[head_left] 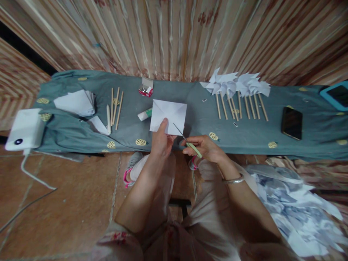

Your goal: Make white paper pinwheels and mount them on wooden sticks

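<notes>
My left hand grips a white square of paper at its lower edge, thumb on top. Faint diagonal creases cross the sheet. My right hand holds scissors with pale green handles. Their blade lies over the paper's lower right part; whether it is cutting I cannot tell. A glue stick with a green and white label lies just left of the paper, partly hidden by it. Behind it stands a small open red box with shiny bits inside, too small to name.
On the green cloth lie a paper stack, several wooden sticks, several paper pinwheels on sticks and a phone. A white power bank with a cable sits at the left edge. A bag of paper pieces is at right.
</notes>
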`<state>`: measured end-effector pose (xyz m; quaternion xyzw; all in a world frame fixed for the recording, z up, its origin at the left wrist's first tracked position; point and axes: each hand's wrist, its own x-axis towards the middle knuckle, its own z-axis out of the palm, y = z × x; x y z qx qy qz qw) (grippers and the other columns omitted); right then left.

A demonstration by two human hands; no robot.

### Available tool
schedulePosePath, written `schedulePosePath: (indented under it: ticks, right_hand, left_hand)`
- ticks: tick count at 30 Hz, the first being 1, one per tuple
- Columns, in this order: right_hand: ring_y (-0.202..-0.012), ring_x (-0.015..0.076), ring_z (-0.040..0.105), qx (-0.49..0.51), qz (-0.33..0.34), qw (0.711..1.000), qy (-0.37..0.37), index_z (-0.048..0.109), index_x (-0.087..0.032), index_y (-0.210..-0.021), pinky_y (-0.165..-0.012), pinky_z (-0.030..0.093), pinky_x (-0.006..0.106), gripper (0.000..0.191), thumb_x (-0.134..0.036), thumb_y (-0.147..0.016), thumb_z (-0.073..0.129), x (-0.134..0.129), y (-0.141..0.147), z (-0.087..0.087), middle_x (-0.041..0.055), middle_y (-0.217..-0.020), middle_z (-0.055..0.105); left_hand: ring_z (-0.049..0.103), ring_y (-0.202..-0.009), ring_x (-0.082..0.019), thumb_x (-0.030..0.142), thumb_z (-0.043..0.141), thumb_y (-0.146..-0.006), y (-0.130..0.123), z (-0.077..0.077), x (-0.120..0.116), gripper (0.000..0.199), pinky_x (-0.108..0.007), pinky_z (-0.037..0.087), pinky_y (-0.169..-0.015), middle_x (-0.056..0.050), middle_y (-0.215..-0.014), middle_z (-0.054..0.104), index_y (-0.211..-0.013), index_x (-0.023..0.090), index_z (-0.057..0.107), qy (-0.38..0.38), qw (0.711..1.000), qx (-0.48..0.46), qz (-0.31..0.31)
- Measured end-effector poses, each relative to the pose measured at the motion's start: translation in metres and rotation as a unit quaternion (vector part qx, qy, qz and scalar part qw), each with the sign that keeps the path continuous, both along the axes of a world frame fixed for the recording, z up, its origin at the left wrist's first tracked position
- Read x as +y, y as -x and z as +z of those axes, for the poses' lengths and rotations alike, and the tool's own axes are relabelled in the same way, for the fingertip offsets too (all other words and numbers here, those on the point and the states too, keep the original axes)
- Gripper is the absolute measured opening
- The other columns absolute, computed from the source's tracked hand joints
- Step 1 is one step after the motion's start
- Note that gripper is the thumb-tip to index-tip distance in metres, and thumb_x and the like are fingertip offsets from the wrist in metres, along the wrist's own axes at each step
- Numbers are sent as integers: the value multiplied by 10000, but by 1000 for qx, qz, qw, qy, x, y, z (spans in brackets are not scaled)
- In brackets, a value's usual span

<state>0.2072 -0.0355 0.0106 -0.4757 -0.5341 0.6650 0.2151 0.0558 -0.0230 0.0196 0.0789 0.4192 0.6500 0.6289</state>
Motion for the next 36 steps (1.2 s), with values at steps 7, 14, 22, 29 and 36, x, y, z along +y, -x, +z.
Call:
schedulePosePath:
  ticks: [7,14,22,29,36]
  right_hand:
    - [-522,69,471,-2,-9,1000,1,679,-145,-804,-489,348,209,525,-516,-487,870,0,1,4,-50,-562,565]
    - [-512,71,480,14,-16,999,23,669,-149,-784,-492,363,213,526,-525,-480,873,0,1,2,-47,-556,564]
    - [-512,70,473,-1,-13,1000,7,674,-148,-783,-480,342,205,520,-526,-484,867,0,1,5,-54,-540,544]
    - [-521,74,480,4,-18,1000,14,667,-151,-762,-505,368,221,545,-548,-453,873,0,1,4,-43,-563,567]
    - [-506,67,469,7,-20,1000,11,668,-145,-764,-485,343,213,542,-547,-462,872,0,1,5,-49,-545,555]
  left_hand:
    - [611,-1212,-277,194,541,-896,-2,1,0,427,-396,577,-910,-111,-1320,637,-1323,209,540,5,1000,9,-7]
    - [613,-1209,-273,198,547,-892,-3,-1,0,402,-405,574,-913,-102,-1278,662,-1293,220,565,0,1000,7,-9]
    - [660,-1131,-280,217,603,-871,-4,-4,-1,394,-403,589,-881,-124,-1266,663,-1263,185,588,-4,1000,3,-9]
    - [640,-1167,-270,195,549,-896,-4,-3,-2,409,-398,590,-884,-100,-1260,675,-1304,211,564,-2,1000,-1,-11]
    - [644,-1163,-278,198,558,-886,-5,-1,-1,396,-403,585,-901,-119,-1325,634,-1282,197,580,5,1000,8,-7]
